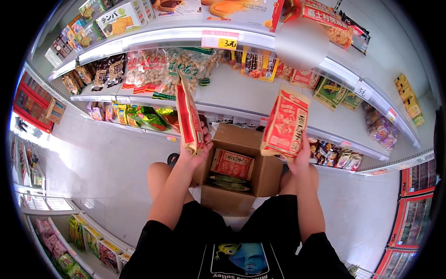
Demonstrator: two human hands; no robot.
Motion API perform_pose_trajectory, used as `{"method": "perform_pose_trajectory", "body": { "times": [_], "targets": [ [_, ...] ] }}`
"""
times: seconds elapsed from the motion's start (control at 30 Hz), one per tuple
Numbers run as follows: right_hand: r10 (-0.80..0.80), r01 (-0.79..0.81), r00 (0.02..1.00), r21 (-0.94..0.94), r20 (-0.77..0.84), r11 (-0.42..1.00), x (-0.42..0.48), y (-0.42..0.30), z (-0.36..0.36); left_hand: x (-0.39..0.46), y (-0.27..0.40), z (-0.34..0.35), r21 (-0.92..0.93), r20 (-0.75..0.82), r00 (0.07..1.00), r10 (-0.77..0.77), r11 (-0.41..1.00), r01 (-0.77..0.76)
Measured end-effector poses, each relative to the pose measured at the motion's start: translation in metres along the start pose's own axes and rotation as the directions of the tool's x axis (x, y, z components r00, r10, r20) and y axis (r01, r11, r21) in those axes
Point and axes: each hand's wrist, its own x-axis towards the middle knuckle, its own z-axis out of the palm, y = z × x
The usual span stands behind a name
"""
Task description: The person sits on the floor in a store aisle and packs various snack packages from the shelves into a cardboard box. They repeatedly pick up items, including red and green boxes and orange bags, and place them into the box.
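Observation:
In my left hand (202,148) is a red and tan snack packet (187,117), turned nearly edge-on and upright. A matching red and tan packet (285,122) is gripped by my right hand (301,157), its printed front towards me. Between my knees stands an open cardboard box (228,204) with its flaps spread. Inside it lie another red packet (232,164) and some green packets (230,183) seen edge-on. Both held packets are raised in front of the middle shelf (230,90).
Bagged peanuts (181,69) and more red packets (304,78) stand on the middle shelf, with green packets (328,92) to their right. A shelf edge (167,33) juts out above. Red-framed cabinets (414,219) are at far right; a low display rack (83,240) is at lower left.

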Motion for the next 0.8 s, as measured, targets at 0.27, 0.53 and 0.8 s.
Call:
{"method": "perform_pose_trajectory", "body": {
  "times": [0.27,0.53,0.8],
  "targets": [
    [-0.133,0.112,0.99,-0.367,-0.034,0.923,0.027,0.047,0.0,0.025,-0.046,0.033,0.048,-0.173,0.971,-0.163,0.984,0.174],
    [-0.044,0.122,0.982,-0.442,0.183,0.889,0.019,0.071,0.013,0.04,-0.079,0.024,0.156,-0.245,0.944,-0.222,0.952,0.264],
    [-0.083,0.167,0.981,-0.541,0.176,0.824,0.014,0.07,0.013,0.034,-0.085,0.034,0.159,-0.226,0.959,-0.174,0.964,0.212]
  ]
}}
